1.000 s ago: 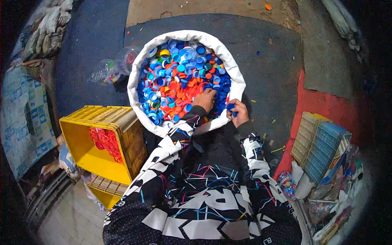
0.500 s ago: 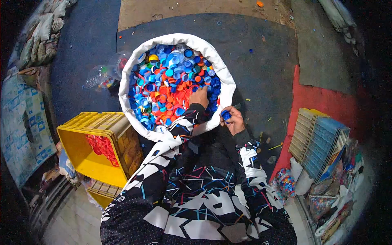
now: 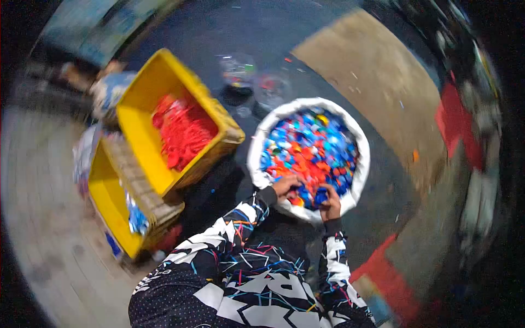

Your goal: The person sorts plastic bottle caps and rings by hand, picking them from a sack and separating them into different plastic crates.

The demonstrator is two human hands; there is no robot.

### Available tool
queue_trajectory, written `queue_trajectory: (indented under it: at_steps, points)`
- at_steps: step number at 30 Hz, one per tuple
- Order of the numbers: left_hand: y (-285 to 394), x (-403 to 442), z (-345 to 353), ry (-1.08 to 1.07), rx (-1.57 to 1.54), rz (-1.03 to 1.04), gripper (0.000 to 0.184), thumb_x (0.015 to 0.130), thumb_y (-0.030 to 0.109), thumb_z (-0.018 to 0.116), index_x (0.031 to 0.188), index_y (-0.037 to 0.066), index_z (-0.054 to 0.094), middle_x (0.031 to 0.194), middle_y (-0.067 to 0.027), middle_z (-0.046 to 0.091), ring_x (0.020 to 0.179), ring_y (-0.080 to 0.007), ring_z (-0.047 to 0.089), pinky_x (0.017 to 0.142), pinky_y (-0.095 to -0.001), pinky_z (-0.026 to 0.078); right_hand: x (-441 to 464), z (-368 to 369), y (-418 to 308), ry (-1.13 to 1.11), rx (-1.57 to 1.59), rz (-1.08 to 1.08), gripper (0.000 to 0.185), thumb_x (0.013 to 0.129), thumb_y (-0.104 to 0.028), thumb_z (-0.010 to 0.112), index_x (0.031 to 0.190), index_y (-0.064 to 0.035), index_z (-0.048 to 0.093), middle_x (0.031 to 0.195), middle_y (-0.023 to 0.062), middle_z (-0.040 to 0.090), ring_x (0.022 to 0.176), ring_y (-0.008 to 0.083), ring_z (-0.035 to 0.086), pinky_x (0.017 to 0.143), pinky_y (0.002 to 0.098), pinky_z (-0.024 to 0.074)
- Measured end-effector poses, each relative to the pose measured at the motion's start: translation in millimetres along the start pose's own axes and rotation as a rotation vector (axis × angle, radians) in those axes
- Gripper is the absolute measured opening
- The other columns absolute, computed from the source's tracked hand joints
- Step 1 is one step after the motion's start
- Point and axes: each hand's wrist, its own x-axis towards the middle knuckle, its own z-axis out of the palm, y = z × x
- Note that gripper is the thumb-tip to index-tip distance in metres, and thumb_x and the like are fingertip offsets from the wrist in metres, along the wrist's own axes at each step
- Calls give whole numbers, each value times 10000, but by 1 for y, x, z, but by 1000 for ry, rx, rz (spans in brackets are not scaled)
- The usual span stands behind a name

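Observation:
A round white-rimmed container [image 3: 361, 180] full of loose bottle caps [image 3: 311, 158], mostly blue and red-orange, stands in front of my body. Over its near left part is my left hand [image 3: 286, 186], fingers bent among the caps; what lies under the fingertips is blurred. My right hand [image 3: 331, 203] is at the near right inside the rim, its fingers curled round dark blue caps [image 3: 320, 195]. The two hands are a short way apart.
To the left, a tilted yellow crate [image 3: 142, 131] holds red pieces [image 3: 183, 134]. Below it, another yellow crate [image 3: 109, 191] has something blue and shiny inside. Clear plastic bottles [image 3: 238, 71] lie beyond the container. Red matting [image 3: 388, 279] is at the lower right.
The view has swung left, bringing the yellow crates closer to the middle. My left hand has drawn back towards the near rim, and my right hand has moved from outside the rim to over the caps.

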Motion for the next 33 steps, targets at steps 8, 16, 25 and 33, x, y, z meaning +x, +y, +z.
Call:
queue_trajectory:
  at_steps: [8,16,25,33]
  points:
    - [-14,-256,-60,246,-405,542,277,767,119,521,1036,54,529,869,-48,573,700,-124,564,549,-267,450,-3,163,82,-458,-256,377,406,725,-197,539,1093,-28,504,1027,136,530,877,278,558,794,435,477]
    - [-204,-471,-120,514,-954,1063,227,841,78,501,1060,26,529,960,-89,583,861,-206,584,756,-370,505,-123,317,275,-764,-269,751,376,744,-102,549,1108,-26,491,1005,132,542,863,277,554,772,422,475]
    - [-311,-639,-80,712,-1336,1564,276,820,59,516,1092,13,514,1021,-124,566,942,-264,559,874,-415,459,-290,433,402,-841,-522,1109,314,749,4,456,1060,-3,502,989,159,534,865,287,544,773,406,476]
    - [-315,-722,-118,715,-1329,1875,375,778,1,508,1152,2,474,1046,-150,555,1003,-307,535,930,-438,424,-327,493,482,-902,-675,1173,420,674,95,436,1081,13,500,1020,161,541,914,290,553,801,413,492]
